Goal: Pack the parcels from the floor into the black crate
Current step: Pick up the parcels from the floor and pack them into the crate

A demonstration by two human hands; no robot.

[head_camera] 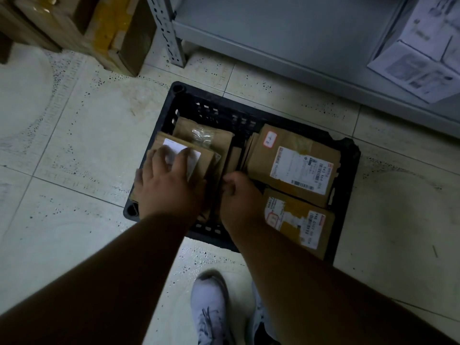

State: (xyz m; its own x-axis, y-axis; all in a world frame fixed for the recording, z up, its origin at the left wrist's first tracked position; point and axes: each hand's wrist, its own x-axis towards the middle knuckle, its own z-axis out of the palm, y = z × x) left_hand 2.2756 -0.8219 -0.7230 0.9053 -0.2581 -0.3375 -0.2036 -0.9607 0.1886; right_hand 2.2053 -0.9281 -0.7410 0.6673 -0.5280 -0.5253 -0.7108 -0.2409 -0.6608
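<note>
Left hand (171, 185) fingers spread flat, right hand (239, 192) curled

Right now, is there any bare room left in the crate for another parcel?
Only the far strip of the black crate, between its back wall and the parcel stacks. The middle gap is narrow, filled by the right hand; the left hand presses the left stack.

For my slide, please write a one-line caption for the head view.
Both hands, left and right, settle brown parcels inside the black crate on the tiled floor.
</note>
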